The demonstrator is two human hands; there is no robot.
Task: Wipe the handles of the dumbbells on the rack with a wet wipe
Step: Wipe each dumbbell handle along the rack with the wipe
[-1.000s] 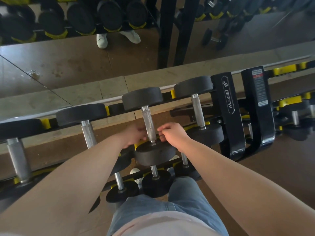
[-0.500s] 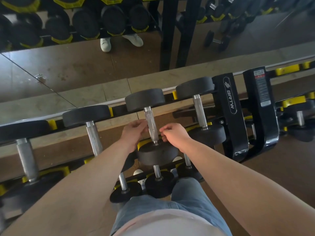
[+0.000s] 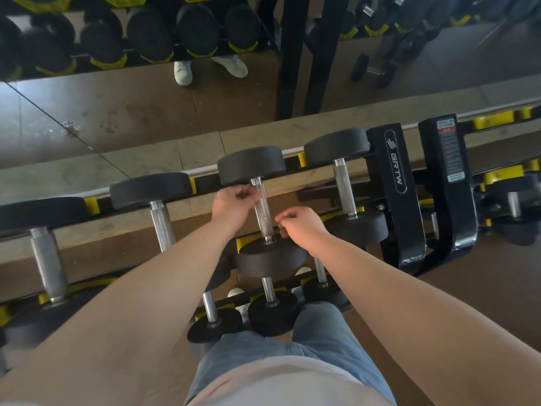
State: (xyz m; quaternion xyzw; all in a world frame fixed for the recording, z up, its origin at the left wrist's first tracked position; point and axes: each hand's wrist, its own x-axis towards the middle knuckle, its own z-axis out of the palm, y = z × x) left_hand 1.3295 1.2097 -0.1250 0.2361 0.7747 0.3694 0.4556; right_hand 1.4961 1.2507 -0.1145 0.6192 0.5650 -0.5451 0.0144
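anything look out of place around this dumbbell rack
One small black dumbbell with a chrome handle lies loose on the brown floor, seen in the wall mirror at upper right, not racked like the others.

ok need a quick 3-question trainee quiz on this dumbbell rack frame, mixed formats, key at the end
1. True or false: on the handle of the centre dumbbell, the left hand sits nearer the far head than the right hand does.
2. Between that dumbbell and the black rack upright, the top row holds: A) no dumbbell; B) one; C) three.
3. Fill in: the upright's label reads ____.
Key: 1 true; 2 B, the neighbour dumbbell; 3 BRTW.
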